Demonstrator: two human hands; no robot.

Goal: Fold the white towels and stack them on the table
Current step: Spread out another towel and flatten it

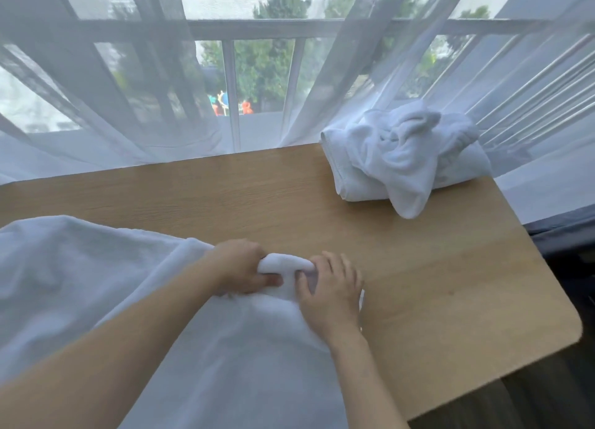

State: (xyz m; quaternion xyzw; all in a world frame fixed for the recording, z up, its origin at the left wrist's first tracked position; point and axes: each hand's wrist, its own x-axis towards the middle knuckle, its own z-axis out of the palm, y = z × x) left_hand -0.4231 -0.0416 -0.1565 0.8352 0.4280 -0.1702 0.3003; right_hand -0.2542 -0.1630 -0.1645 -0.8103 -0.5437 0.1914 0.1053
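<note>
Both the left hand (240, 266) and right hand (328, 287) pinch a bunched edge of the white towel (96, 283), which drapes off the near side of the wooden table (434, 283). Its hanging weight could drag it down if either pinch loosens. Bare tabletop lies ahead; the crumpled towel pile (402, 158) sits at the far right corner, against the sheer curtain (322, 106).

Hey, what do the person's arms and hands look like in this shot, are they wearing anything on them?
Both forearms are bare up to the frame's edge, with no sleeves in view. The left hand and right hand wear no gloves, and no rings, watch or bracelets show on the fingers or wrists. The fingernails look short and unpainted.
</note>
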